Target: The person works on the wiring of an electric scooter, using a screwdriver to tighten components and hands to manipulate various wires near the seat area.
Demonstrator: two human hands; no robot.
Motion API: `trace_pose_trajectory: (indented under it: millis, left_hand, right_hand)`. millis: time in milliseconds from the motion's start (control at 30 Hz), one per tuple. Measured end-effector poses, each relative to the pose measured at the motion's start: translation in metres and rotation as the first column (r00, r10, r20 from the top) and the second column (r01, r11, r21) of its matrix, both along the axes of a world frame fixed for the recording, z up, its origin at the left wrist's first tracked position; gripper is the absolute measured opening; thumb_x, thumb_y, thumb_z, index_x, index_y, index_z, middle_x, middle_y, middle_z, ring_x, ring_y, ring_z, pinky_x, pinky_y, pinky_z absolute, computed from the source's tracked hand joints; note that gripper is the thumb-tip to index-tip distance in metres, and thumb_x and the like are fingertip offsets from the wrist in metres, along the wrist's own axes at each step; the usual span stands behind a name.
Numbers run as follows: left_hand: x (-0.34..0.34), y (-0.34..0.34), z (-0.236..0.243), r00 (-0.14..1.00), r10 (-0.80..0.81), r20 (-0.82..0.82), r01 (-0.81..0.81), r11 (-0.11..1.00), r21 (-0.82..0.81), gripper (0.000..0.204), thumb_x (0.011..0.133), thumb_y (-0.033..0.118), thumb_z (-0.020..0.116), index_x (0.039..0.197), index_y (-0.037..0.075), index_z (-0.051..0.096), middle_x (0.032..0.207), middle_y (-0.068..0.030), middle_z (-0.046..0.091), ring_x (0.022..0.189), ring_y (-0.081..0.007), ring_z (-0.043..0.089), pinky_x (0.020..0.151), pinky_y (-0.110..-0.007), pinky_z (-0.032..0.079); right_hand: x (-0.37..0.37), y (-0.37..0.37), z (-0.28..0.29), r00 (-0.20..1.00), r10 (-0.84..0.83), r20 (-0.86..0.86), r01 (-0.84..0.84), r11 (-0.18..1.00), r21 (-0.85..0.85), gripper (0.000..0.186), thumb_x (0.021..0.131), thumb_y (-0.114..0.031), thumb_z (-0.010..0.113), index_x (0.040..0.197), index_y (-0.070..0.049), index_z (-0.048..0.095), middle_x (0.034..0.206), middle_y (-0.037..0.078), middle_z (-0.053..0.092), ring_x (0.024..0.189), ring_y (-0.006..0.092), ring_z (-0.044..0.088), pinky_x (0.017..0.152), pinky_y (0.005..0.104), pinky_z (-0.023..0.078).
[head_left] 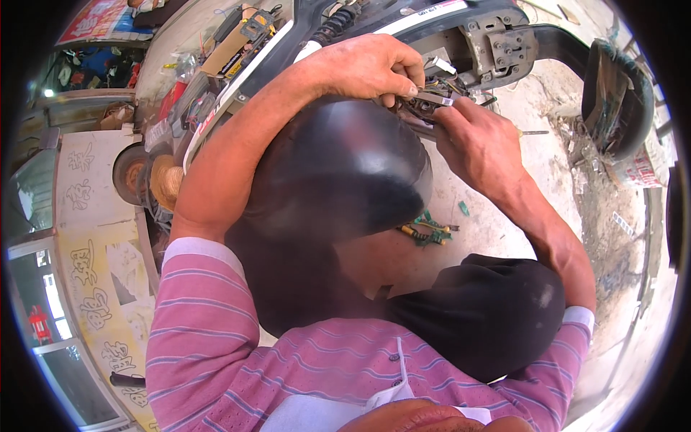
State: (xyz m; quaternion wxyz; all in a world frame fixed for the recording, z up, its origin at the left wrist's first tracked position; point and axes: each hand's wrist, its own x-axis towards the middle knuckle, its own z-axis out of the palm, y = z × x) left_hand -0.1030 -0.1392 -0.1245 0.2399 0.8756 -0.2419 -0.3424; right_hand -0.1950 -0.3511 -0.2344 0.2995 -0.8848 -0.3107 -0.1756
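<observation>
My left hand (371,68) reaches over a glossy black rounded cover (345,162). Its fingers are curled, with thumb and fingertips pressed together at a cluster of wires and connectors (440,88). Whatever lies between them is hidden. From the other side my right hand (479,144) comes in, closed, its thumb and forefinger at a small flat metal piece (435,99) among those wires. A thin rod (533,132) shows past the back of my right hand; whether the hand holds it cannot be told. The wires sit beside a bolted metal bracket (500,47) on a vehicle frame.
Green and yellow-handled tools (430,229) lie on the pale floor below. A coil-spring shock absorber (335,25) stands at the top. To the right, a curved black tube (561,47) carries a black oval part (619,101). A cardboard box (234,47) of tools is at upper left.
</observation>
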Motion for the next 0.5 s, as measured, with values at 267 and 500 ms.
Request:
trace_pose_trajectory:
  millis: [267,500]
  left_hand:
    - [-0.0002,0.0004,0.0051,0.994,-0.070,0.080,0.061,0.993,0.103,0.023,0.092,0.021,0.065,0.102,0.000,0.069,0.084,-0.0089,0.070,0.076,-0.0156,0.067,0.071,-0.032,0.054]
    - [0.0009,0.0050,-0.0005,0.996,-0.033,0.088,0.032,0.999,0.020,0.022,0.089,0.021,0.065,0.097,0.000,0.069,0.080,-0.0107,0.072,0.071,-0.0174,0.068,0.068,-0.033,0.054]
  right_hand:
    - [0.0021,0.0032,-0.0011,1.000,0.015,-0.025,-0.018,0.991,-0.130,0.006,0.087,-0.012,0.066,0.087,-0.007,0.063,0.087,0.010,0.060,0.079,0.0291,0.070,0.063,0.0421,0.056]
    - [0.0030,0.0063,-0.0018,0.999,0.010,-0.050,-0.018,0.989,-0.145,0.008,0.089,-0.013,0.065,0.089,-0.005,0.064,0.088,0.013,0.061,0.082,0.0301,0.070,0.066,0.0428,0.058]
